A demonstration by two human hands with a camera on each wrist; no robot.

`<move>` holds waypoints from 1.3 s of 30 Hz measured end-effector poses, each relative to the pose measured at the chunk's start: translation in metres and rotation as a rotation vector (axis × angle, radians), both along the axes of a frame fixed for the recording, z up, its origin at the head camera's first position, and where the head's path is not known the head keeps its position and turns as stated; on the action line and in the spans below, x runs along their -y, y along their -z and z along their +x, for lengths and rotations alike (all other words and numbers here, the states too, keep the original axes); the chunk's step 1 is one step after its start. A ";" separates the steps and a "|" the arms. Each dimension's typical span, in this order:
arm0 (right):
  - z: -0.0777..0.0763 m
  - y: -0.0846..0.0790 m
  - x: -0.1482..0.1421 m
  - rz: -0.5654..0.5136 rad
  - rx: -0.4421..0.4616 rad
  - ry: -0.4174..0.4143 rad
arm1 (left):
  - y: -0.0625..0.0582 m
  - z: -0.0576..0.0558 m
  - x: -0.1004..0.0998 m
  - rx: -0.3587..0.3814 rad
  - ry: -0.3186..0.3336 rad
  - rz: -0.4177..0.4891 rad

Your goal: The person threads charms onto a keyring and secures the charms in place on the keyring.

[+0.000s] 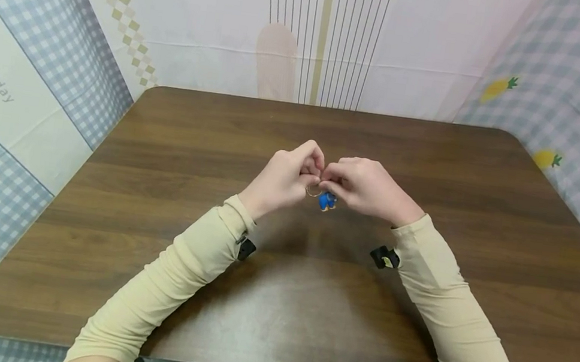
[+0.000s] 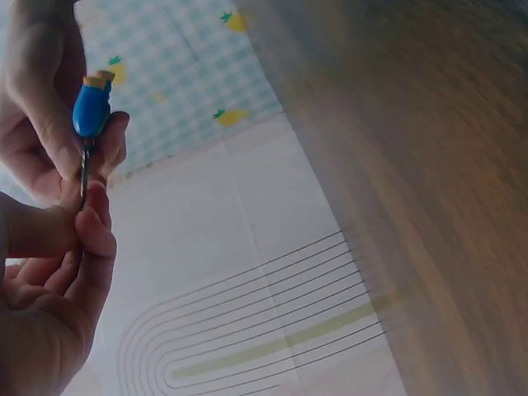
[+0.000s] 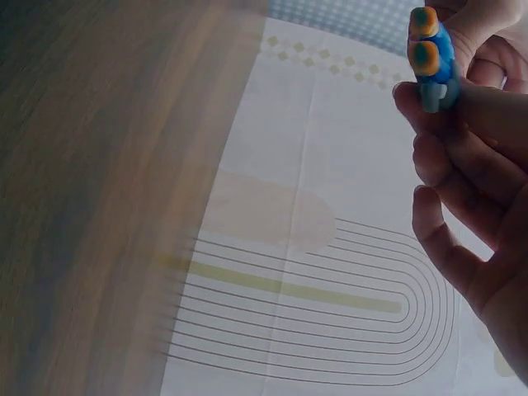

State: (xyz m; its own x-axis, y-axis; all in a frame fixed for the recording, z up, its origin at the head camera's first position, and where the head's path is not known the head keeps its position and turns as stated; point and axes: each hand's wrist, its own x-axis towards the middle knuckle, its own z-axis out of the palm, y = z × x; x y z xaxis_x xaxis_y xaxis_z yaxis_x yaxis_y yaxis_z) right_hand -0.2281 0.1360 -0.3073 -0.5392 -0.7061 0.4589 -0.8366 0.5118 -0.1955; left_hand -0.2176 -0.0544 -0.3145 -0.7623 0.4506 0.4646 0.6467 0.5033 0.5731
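Observation:
In the head view both hands meet above the middle of the table. My left hand [image 1: 280, 181] pinches a thin metal key ring [image 1: 313, 192] between thumb and index finger. From the ring hangs a small blue keychain figure [image 1: 327, 202] with orange feet, just under the right fingertips. My right hand [image 1: 364, 185] has its thumb and index finger pinched together at the ring's right side. The left wrist view shows the ring edge-on [image 2: 84, 175], with the blue figure [image 2: 91, 107] beyond it. In the right wrist view the figure [image 3: 436, 59] covers part of the pinching fingertips.
A brown wooden table [image 1: 198, 308] lies beneath the hands. Behind it hangs a white cloth [image 1: 207, 14] with lines, and blue checked cloth [image 1: 569, 76] flanks both sides. Each sleeve carries a small black wrist camera [image 1: 385, 257].

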 end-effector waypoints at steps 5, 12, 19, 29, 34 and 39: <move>-0.001 -0.002 -0.003 -0.084 0.078 -0.095 | -0.004 -0.001 0.003 0.130 0.056 0.123; -0.002 -0.005 -0.011 -0.261 0.269 -0.082 | -0.010 0.001 0.002 0.384 0.126 0.393; -0.005 -0.004 -0.010 -0.433 0.237 0.063 | -0.013 0.007 -0.003 0.571 0.105 0.485; -0.002 -0.003 0.002 -0.367 -0.112 0.067 | -0.016 0.016 -0.011 0.387 0.037 0.473; -0.001 -0.003 0.002 -0.382 -0.078 0.088 | -0.018 0.015 -0.009 0.357 0.038 0.434; 0.001 -0.006 0.001 -0.396 -0.063 0.076 | -0.020 0.010 -0.002 0.441 0.086 0.393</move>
State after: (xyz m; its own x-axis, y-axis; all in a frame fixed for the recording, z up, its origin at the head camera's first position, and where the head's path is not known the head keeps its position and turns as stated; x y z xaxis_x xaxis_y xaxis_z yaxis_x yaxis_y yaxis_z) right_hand -0.2267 0.1353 -0.3018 -0.5452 -0.4276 0.7211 -0.8160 0.4679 -0.3395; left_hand -0.2071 -0.0528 -0.2942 -0.8895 0.3779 0.2570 0.3346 0.1556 0.9294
